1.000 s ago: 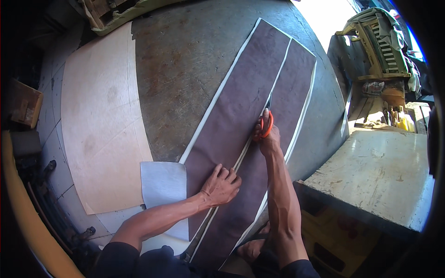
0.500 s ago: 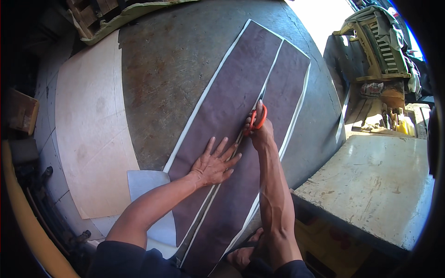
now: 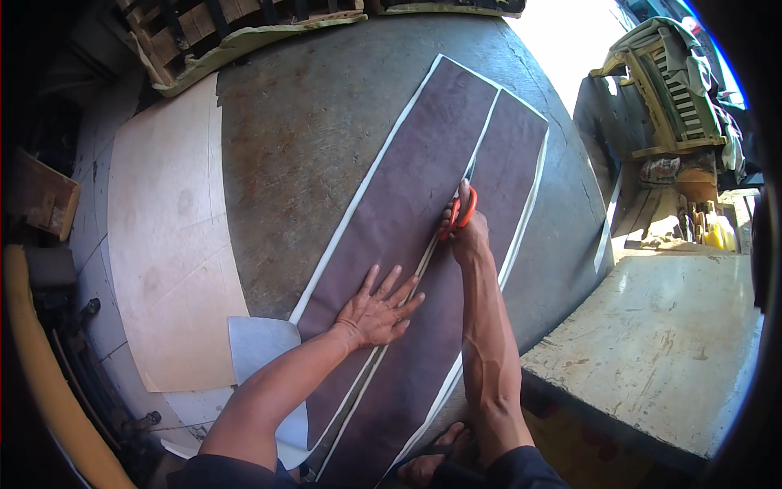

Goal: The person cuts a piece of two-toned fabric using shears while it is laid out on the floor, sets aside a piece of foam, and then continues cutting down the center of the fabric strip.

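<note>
A long dark brown sheet of leatherette-like material [image 3: 407, 155] with white edges lies on the floor in front of me. My right hand [image 3: 464, 222] grips orange-handled scissors [image 3: 464, 210], their blades at the pale line running lengthwise along the sheet. Behind the scissors, a narrow cut gap runs back toward me. My left hand [image 3: 379, 311] lies flat with spread fingers on the sheet, its fingertips reaching over the gap. Near my left forearm, a corner of the sheet is folded over, showing its pale backing [image 3: 265, 346].
A pale plywood-like sheet [image 3: 171, 236] lies on the floor at left. A worn, light-topped table [image 3: 643, 342] stands at near right. Wooden frames [image 3: 195, 41] sit at the far left, and a slatted wooden frame [image 3: 664, 90] stands at far right. My sandalled foot [image 3: 432, 460] is beside the sheet.
The view has tilted, so the scene sits lower. My right hand and the scissors have advanced slightly along the line, away from me. My left hand stays on about the same spot.
</note>
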Motion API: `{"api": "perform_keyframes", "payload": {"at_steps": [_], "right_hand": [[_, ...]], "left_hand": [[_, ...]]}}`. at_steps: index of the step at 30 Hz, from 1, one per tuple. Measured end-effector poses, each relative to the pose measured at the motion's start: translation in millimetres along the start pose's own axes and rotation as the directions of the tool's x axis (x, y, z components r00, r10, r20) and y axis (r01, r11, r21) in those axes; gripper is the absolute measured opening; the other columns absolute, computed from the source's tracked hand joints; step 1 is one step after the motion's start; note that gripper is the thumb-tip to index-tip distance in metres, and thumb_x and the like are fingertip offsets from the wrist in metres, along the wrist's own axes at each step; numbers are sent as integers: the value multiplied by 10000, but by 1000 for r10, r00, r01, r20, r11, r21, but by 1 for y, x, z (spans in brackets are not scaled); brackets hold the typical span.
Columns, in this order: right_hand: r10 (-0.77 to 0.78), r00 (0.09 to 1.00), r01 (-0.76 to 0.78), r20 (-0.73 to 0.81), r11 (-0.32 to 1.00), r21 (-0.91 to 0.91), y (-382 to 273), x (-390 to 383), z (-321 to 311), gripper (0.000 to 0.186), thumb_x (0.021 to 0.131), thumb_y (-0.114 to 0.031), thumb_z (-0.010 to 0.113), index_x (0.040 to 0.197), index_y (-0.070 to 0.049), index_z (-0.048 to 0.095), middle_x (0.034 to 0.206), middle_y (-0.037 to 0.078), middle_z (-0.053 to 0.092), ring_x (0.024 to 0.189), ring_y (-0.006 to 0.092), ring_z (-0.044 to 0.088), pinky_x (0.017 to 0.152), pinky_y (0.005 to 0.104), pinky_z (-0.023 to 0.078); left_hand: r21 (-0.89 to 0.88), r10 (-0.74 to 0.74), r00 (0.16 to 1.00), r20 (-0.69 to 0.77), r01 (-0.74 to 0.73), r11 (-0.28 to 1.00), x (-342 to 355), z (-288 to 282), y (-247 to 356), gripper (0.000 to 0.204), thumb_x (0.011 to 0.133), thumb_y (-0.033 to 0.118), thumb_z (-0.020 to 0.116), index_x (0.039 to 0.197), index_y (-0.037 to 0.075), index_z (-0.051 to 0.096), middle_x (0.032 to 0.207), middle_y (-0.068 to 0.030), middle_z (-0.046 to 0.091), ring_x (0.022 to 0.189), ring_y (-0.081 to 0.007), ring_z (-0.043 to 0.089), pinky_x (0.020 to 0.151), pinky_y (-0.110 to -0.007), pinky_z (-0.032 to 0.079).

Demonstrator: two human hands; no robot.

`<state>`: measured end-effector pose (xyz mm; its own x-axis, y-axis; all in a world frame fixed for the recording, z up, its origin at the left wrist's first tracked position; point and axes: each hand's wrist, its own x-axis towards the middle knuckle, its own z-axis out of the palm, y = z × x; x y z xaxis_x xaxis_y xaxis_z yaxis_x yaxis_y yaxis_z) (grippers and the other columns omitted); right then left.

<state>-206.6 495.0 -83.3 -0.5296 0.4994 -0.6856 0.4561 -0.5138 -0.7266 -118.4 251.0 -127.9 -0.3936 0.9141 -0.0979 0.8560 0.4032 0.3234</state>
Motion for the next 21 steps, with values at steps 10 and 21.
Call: {"api": "perform_keyframes", "payload": {"at_steps": [10, 21], "right_hand": [[-94, 991, 85, 92, 991, 102, -23, 35, 2, 545, 869, -632, 730, 843, -115, 562, 660, -15, 507, 527, 94, 496, 493, 251, 441], [-99, 990, 97, 103, 995, 22, -46, 68, 1, 554, 860, -643, 734, 864, -112, 576, 679, -15, 539, 548, 98, 514, 526, 264, 458]], "left_hand": [[38, -7, 999, 51, 5, 999, -1, -6, 0, 610, 1019, 489, 373, 1595, 296, 313, 1706, -45, 179, 1570, -355, 119, 1221, -662, 50], [17, -11, 998, 57, 10, 1000, 1, -4, 0, 599, 1008, 482, 393, 1573, 285, 353, 1701, -45, 200, 1558, -367, 157, 1215, -670, 43]]}}
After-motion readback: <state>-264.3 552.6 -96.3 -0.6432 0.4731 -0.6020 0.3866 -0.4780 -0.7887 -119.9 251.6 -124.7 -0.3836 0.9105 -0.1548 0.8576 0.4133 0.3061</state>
